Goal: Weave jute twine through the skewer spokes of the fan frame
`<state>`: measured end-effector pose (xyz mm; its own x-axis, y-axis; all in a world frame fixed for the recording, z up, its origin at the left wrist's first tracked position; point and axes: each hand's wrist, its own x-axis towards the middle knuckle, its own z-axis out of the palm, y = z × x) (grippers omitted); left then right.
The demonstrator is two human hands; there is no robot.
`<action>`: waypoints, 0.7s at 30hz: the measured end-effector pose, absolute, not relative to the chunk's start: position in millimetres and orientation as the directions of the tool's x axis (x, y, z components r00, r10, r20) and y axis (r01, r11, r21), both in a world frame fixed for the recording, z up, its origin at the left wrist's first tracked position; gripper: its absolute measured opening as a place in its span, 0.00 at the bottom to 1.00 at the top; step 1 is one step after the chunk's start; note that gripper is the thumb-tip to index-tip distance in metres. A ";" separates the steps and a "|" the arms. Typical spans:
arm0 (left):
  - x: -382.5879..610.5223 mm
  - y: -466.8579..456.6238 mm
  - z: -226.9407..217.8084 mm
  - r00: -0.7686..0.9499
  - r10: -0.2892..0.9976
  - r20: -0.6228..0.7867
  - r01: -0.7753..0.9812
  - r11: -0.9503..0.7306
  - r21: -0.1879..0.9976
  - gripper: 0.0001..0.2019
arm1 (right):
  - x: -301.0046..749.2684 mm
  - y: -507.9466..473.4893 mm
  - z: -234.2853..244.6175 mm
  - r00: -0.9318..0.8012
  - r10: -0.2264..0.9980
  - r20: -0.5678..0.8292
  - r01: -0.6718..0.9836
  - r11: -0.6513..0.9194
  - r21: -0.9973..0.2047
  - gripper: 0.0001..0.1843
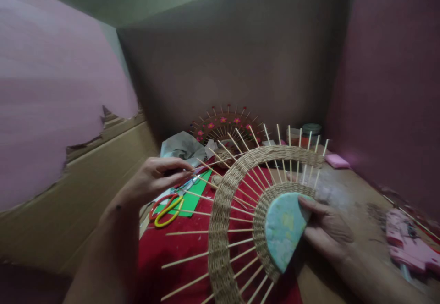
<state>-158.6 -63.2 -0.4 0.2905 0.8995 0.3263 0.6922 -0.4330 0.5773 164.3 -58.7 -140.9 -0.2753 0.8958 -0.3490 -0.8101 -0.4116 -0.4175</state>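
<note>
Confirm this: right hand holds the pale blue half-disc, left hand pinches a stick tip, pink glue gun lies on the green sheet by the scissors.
One error: in the head view the pink glue gun lies on the table at far right, away from the green sheet and scissors. The right hand does hold the pale blue half-disc; the left hand pinches a stick tip.

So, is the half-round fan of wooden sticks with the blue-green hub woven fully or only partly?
Partly. One straw band hugs the blue-green hub, a second band arcs further out; the sticks between and beyond are bare.
</note>
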 end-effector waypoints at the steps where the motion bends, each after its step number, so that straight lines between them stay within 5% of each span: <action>1: -158.1 -63.8 0.2 0.315 0.888 0.335 0.716 -0.454 0.530 0.08 | 164.7 -57.8 -141.7 -0.277 0.898 -0.343 -0.808 -0.411 -0.423 0.05; 4: -156.5 -65.6 2.6 0.366 0.879 0.307 0.710 -0.476 0.518 0.17 | 164.9 -56.8 -141.8 -0.282 0.896 -0.343 -0.813 -0.413 -0.411 0.05; 8: -156.2 -63.5 0.8 0.326 0.942 0.085 0.550 -0.262 0.793 0.27 | 162.7 -59.9 -136.8 -0.283 0.873 -0.397 -0.834 -0.429 -0.348 0.06; 13: -152.1 -45.2 -25.6 0.382 0.923 -0.045 0.252 -0.057 0.966 0.16 | 162.0 -61.1 -132.1 -0.264 0.869 -0.418 -0.845 -0.417 -0.335 0.06; 18: -128.3 -33.9 -47.1 0.524 0.826 -0.209 0.357 0.010 0.934 0.05 | 162.6 -58.8 -134.9 -0.256 0.872 -0.418 -0.861 -0.402 -0.312 0.05; 21: -119.2 -33.5 -48.6 0.611 0.776 -0.160 0.329 -0.065 0.942 0.05 | 162.9 -57.9 -137.8 -0.258 0.883 -0.393 -0.868 -0.390 -0.307 0.05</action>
